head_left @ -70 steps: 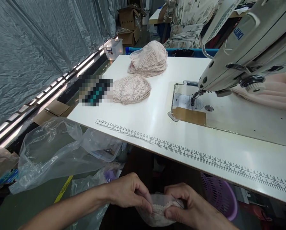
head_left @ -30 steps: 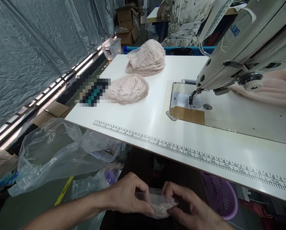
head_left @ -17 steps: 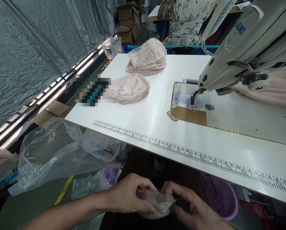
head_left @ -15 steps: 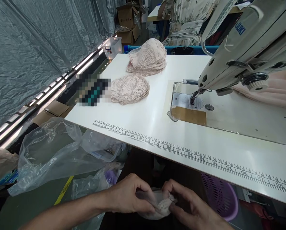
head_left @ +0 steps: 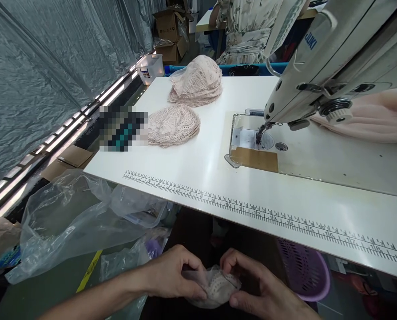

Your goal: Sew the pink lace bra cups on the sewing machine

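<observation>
Below the table's front edge, over my lap, both hands hold a small pale piece of lace and sheer mesh fabric [head_left: 216, 286]. My left hand [head_left: 176, 275] pinches its left side between thumb and fingers. At the right edge of the piece, my right hand [head_left: 252, 284] has its thumb and curled fingers closed on the fabric. On the white table, one stack of beige lace pieces [head_left: 175, 125] lies nearer, and a taller lace stack [head_left: 196, 81] sits behind it.
A sewing machine [head_left: 318, 66] stands at the right of the white table [head_left: 172, 164], with pink fabric [head_left: 371, 113] behind its head. Below are a purple basket [head_left: 305, 271] and clear plastic bags [head_left: 78, 222]. A person in a floral garment [head_left: 245, 31] is across the table.
The lace piece has turned a little between my fingers, showing more of its lace face. Both hands stay low over my lap. The whole view has shifted slightly.
</observation>
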A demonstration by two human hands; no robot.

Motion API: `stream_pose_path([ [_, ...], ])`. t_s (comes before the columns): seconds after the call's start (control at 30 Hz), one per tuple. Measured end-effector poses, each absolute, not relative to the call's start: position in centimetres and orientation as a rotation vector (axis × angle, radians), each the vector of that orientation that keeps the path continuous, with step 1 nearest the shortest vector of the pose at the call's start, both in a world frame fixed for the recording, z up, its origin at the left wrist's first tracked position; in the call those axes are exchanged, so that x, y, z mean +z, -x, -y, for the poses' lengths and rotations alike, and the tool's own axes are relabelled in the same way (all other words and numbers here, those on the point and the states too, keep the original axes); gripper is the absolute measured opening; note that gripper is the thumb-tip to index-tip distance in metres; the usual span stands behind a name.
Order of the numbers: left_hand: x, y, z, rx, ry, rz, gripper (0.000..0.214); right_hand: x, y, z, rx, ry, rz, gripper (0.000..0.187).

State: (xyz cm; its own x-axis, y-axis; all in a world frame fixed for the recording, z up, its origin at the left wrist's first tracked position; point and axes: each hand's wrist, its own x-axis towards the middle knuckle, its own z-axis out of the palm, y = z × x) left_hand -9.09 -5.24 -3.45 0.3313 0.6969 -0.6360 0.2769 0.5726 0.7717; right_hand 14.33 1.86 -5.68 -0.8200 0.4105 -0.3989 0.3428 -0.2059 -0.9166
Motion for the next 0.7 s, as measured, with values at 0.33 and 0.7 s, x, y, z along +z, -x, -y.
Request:
stream_pose_path([
  [0.33, -3.0, 8.6, 5.3, 0.318, -1.055, -1.323, 0.021, -4.8, -12.8, -1.1, 2.186, 0.898, 1.942, 0.029],
  [0.7, -1.8, 8.5, 5.2, 0.305, -1.103, -1.274, 0.014, -4.4, -13.0, -1.2, 1.985, 0.966, 2.168, 0.034],
])
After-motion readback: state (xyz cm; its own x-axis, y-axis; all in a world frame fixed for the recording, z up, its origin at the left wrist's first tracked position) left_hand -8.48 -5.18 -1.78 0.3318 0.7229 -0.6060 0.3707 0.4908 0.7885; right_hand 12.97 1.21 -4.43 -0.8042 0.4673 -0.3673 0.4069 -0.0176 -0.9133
